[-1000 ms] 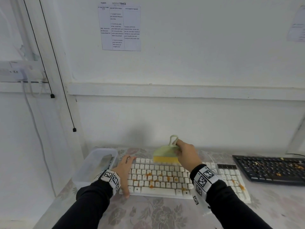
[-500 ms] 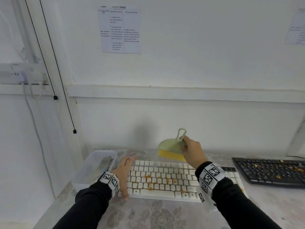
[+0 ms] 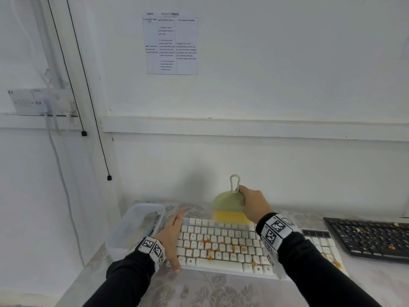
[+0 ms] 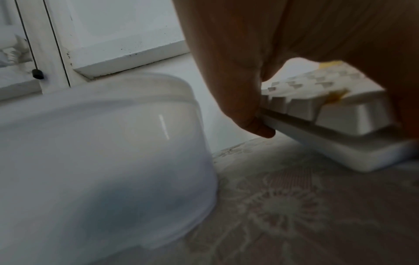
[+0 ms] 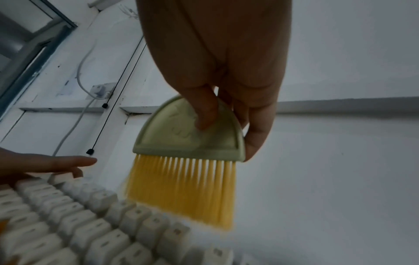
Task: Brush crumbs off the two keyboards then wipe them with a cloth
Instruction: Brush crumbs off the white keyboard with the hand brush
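A white keyboard [image 3: 223,244] strewn with orange crumbs [image 3: 208,242] lies on the table in front of me. My right hand [image 3: 252,203] grips a pale green hand brush [image 3: 228,201] with yellow bristles [image 5: 181,190], upright over the keyboard's far edge; the bristle tips reach the top key row. My left hand [image 3: 171,238] lies along the keyboard's left end with straight fingers; its thumb [image 4: 254,125] touches the frame. A black keyboard [image 3: 367,238] with crumbs sits at the right.
A clear plastic tub [image 3: 135,227] stands just left of the white keyboard, close to my left hand. The wall rises right behind the table. A floral tablecloth [image 3: 210,289] covers the table. Cables [image 3: 88,96] hang at the left.
The brush lifted from the top key rows and moved back toward the wall, then turned upright over the far edge. The left hand stayed at the keyboard's left end.
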The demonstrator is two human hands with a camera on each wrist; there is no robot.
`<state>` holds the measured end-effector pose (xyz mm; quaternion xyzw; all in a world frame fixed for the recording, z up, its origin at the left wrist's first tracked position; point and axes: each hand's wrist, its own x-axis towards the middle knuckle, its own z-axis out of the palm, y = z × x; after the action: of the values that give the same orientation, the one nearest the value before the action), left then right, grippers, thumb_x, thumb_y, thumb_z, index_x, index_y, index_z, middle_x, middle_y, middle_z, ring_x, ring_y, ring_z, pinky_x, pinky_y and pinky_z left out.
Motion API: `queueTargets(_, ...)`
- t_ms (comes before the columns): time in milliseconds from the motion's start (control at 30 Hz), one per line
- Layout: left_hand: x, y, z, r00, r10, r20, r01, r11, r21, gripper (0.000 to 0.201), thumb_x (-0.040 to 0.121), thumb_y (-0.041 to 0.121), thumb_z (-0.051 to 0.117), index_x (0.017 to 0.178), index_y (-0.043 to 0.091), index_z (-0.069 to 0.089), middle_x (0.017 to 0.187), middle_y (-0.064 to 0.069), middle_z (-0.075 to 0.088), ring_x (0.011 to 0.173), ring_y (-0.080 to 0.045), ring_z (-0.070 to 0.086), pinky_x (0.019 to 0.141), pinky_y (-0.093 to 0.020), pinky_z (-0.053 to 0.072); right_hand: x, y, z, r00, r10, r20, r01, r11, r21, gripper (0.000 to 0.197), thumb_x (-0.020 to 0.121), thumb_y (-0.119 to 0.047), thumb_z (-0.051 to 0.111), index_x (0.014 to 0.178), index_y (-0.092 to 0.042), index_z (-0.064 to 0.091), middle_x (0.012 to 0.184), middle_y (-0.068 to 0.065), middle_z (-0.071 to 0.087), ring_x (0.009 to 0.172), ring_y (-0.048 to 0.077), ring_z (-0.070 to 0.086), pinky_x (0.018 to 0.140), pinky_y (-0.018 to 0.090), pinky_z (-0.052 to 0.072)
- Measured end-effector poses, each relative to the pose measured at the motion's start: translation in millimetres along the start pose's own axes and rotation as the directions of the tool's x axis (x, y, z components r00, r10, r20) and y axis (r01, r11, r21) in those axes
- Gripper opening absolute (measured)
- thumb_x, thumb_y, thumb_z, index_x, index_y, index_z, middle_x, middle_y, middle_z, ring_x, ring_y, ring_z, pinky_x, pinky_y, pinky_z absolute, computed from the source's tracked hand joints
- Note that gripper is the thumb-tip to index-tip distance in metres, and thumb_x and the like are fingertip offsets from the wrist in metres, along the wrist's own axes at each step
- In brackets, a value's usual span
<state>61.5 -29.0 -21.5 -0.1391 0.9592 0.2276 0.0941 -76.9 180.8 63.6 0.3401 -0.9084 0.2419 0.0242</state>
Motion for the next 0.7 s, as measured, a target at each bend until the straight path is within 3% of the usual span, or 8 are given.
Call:
queueTargets(200, -5, -1, 2, 0.998, 0.044, -0.05, -0.049, 0.995, -0.088, 0.162, 0.042, 0.021, 0.091, 0.133, 0.026, -0.043, 0.156, -0.004, 0.004, 0.144, -0.024, 0.013, 0.118, -0.044, 0.016, 17, -42, 21, 0.992, -0.126, -0.028, 0.129, 0.983, 0.13, 0.035, 0.087, 0.009, 0.033, 0.114, -0.004, 0.053, 0.092, 0.016, 0.06, 0.078, 0.023, 0.05, 0.07, 0.034, 0.045)
queueTargets(333, -9, -1, 2, 0.995, 0.058, -0.078, -0.065, 0.993, -0.094, 0.159, 0.042, 0.024, 0.092, 0.14, 0.016, -0.034, 0.156, -0.003, -0.003, 0.145, -0.022, 0.005, 0.119, -0.043, 0.009, 18, -48, 45, 0.99, -0.122, 0.065, 0.115, 0.988, 0.105, 0.036, 0.087, 0.01, 0.032, 0.113, -0.004, 0.053, 0.083, 0.009, 0.054, 0.075, 0.022, 0.049, 0.053, 0.019, 0.036)
queueTargets(467, -11, -1, 3, 0.997, 0.032, -0.071, -0.04, 0.992, -0.117, 0.158, 0.045, 0.023, 0.091, 0.139, 0.012, -0.035, 0.157, -0.004, -0.003, 0.145, -0.023, 0.003, 0.119, -0.044, 0.009, 21, -34, 32, 0.997, -0.026, 0.079, 0.026, 1.0, 0.009, 0.039, 0.09, 0.005, 0.032, 0.123, -0.008, 0.048, 0.103, 0.015, 0.061, 0.082, 0.023, 0.052, 0.073, 0.029, 0.046)
queueTargets(600, -14, 0, 3, 0.997, 0.032, -0.071, -0.042, 0.989, -0.141, 0.158, 0.047, 0.019, 0.09, 0.134, 0.017, -0.042, 0.156, -0.006, 0.008, 0.143, -0.022, 0.016, 0.118, -0.041, 0.016, 28, -42, 27, 0.999, -0.052, 0.012, 0.051, 0.999, 0.018, 0.034, 0.089, 0.005, 0.033, 0.118, -0.006, 0.048, 0.102, 0.015, 0.061, 0.079, 0.022, 0.046, 0.069, 0.029, 0.04)
queueTargets(700, -18, 4, 0, 0.994, 0.057, -0.091, -0.071, 0.985, -0.156, 0.156, 0.048, 0.019, 0.089, 0.135, 0.019, -0.041, 0.156, -0.002, 0.0, 0.144, -0.021, 0.011, 0.119, -0.043, 0.012, 24, -54, 42, 0.993, -0.101, 0.062, 0.097, 0.993, 0.071, 0.036, 0.09, 0.006, 0.033, 0.12, -0.005, 0.049, 0.094, 0.013, 0.058, 0.08, 0.022, 0.047, 0.07, 0.029, 0.041)
